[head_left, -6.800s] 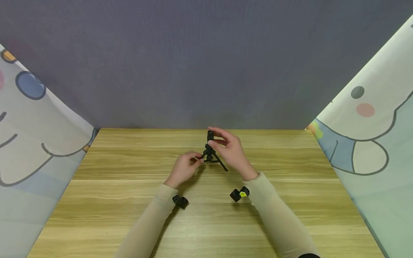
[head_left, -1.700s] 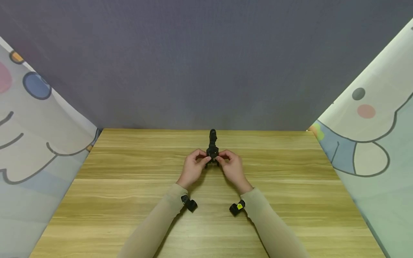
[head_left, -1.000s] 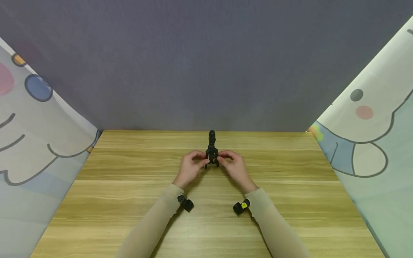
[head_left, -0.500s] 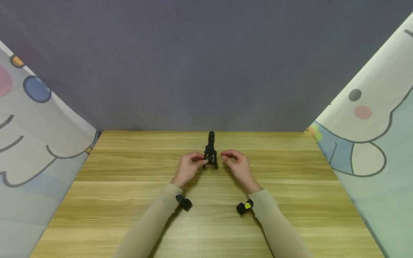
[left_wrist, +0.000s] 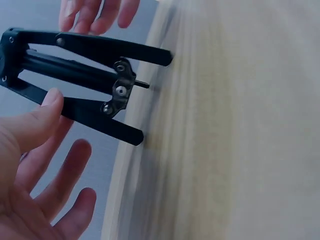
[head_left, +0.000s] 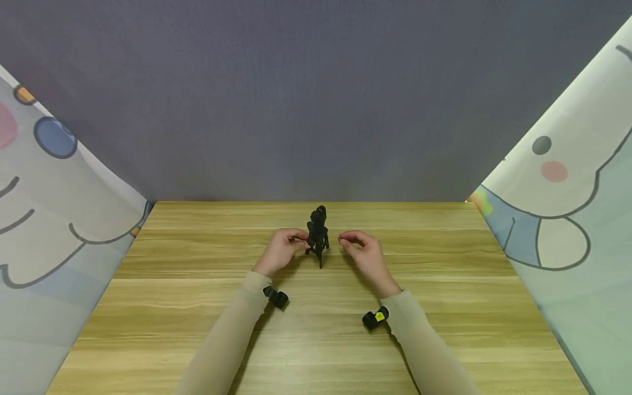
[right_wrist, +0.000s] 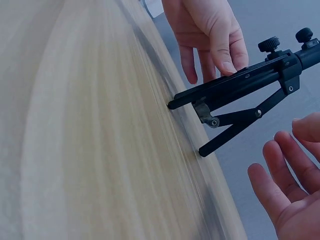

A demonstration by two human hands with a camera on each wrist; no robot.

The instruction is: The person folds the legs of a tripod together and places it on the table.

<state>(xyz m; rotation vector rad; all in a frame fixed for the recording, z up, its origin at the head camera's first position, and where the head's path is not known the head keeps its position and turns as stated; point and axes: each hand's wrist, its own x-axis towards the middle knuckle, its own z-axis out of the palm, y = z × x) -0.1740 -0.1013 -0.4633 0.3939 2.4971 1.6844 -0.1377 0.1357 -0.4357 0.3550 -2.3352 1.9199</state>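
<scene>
A small black tripod (head_left: 318, 230) stands upright on the table, legs spread, one leg pointing towards me in the head view. In the left wrist view its legs (left_wrist: 107, 125) and metal brace (left_wrist: 120, 91) are seen close up. My left hand (head_left: 281, 251) pinches one leg between thumb and index finger, the other fingers loose. To the right of the tripod my right hand (head_left: 365, 255) is apart from it, fingers loosely bent and holding nothing. Two black knobs (right_wrist: 269, 44) show on the tripod's upper part in the right wrist view.
The wooden table (head_left: 326, 340) reaches back to a dark grey panel (head_left: 316, 109). White cartoon-printed curtains hang on the left (head_left: 64, 208) and right (head_left: 558, 192). A small black camera is strapped to each wrist.
Earlier my right hand held the tripod's top, then both hands held its legs. The right hand has let go and moved right; the left has turned the tripod and shifted slightly left.
</scene>
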